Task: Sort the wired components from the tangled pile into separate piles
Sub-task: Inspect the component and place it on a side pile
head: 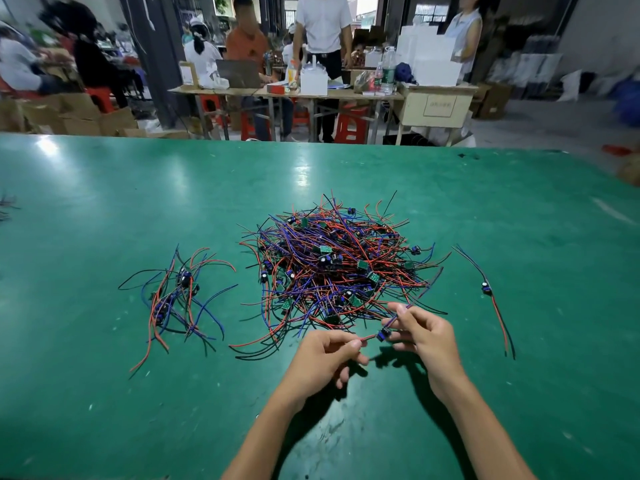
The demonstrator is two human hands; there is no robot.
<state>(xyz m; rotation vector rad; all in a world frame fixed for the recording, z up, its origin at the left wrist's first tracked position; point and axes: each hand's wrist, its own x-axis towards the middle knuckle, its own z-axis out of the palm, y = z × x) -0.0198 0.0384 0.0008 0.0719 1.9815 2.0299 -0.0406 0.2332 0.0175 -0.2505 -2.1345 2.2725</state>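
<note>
While both forearms reach in from 6 o'clock, I log one wired component (pixel 382 333) held up just above the green surface (pixel 104 393), strung between the two hands. Left hand (pixel 327 358): grip pinching the red lead between thumb and forefinger, remaining fingers curled under. Right hand (pixel 420 332): grip pinching the blue lead at the small dark-and-blue module, with the blue wire running up past the fingertips toward 12 o'clock. The module hangs between the two hands, nearer the right.

Just beyond the hands, toward 12 o'clock, lies the tangled pile (pixel 332 268): a dense heap of red, blue and black wires with small green boards and dark capacitors mixed through it. Its nearest loose leads reach almost to the fingers.

At 9 o'clock from the tangled pile, well apart from it, sits a smaller sorted pile (pixel 176 296) of several components, their leads fanned out on the surface. At 3 o'clock a single component (pixel 486 288) lies alone, wires stretched out lengthwise, blue end far and red end near.

Past the far edge of the surface, at 12 o'clock, stand cluttered tables (pixel 287 93), red stools (pixel 349 128) and cardboard boxes (pixel 69 116), with several people around them.
</note>
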